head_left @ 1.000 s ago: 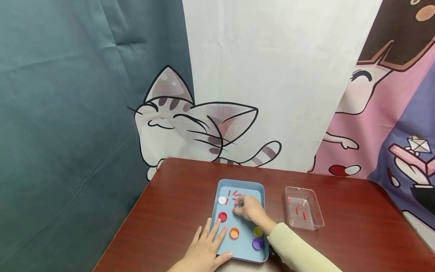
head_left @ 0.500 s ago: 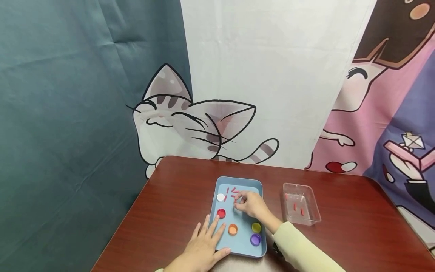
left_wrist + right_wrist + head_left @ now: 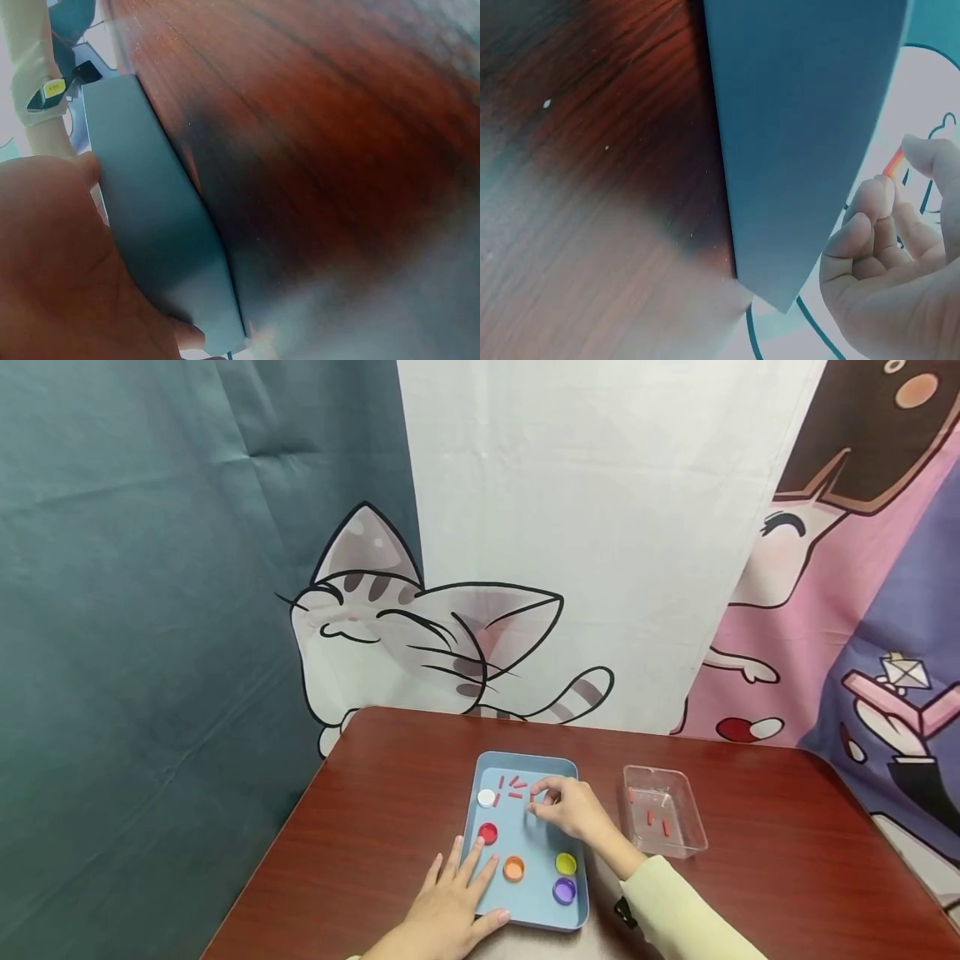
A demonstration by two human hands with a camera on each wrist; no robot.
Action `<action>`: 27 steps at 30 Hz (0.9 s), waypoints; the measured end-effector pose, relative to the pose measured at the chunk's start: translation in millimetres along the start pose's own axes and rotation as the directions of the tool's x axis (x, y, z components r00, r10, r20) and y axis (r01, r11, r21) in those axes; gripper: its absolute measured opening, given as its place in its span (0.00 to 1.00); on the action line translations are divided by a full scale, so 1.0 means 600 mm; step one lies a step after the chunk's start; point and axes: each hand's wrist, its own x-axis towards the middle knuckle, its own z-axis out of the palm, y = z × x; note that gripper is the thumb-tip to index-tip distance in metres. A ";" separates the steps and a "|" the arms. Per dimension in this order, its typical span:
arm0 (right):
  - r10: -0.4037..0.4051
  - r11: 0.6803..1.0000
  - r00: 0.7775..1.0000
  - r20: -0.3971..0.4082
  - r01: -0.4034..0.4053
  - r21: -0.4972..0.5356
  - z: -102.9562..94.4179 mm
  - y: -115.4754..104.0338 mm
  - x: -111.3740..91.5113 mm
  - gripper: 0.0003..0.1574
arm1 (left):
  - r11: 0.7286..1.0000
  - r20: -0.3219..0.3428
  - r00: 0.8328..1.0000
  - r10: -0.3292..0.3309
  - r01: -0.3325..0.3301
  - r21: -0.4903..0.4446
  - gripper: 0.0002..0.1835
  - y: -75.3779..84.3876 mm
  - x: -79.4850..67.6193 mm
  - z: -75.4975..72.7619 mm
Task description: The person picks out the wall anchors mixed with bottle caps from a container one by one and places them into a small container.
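Note:
My right hand (image 3: 577, 812) pinches a short red stick (image 3: 893, 161) between thumb and fingertips, above the right side of the light blue tray (image 3: 536, 906). Several similar red sticks (image 3: 515, 795) lie loose at the tray's far end, beside a white bottle cap (image 3: 486, 797). My left hand (image 3: 448, 902) lies spread over the tray's near left edge, its fingers straight. One fingertip is right at the red cap (image 3: 488, 833). In the left wrist view, thumb and finger touch the tray's outer wall (image 3: 157, 187).
An orange cap (image 3: 513, 869), a yellow cap (image 3: 566, 863) and a purple cap (image 3: 564, 891) sit in the tray's near half. Right of the tray stands a clear plastic box (image 3: 678, 850) with several red sticks inside. A printed curtain (image 3: 637, 527) hangs behind the brown table (image 3: 390, 777).
My right hand has moved to the right, away from the loose sticks, with a red stick in its fingertips. The left hand stays in place on the tray edge.

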 end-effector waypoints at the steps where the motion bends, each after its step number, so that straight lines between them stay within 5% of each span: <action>1: 0.005 1.000 1.000 0.001 -0.005 0.006 -0.003 0.001 0.000 0.10 | 1.000 0.000 1.000 -0.001 0.001 0.000 0.42 0.000 0.000 0.000; 27: 0.028 0.997 0.998 0.048 -0.031 0.070 -0.106 0.031 -0.012 0.13 | 1.000 0.001 1.000 -0.007 0.007 -0.019 0.42 0.002 -0.003 -0.001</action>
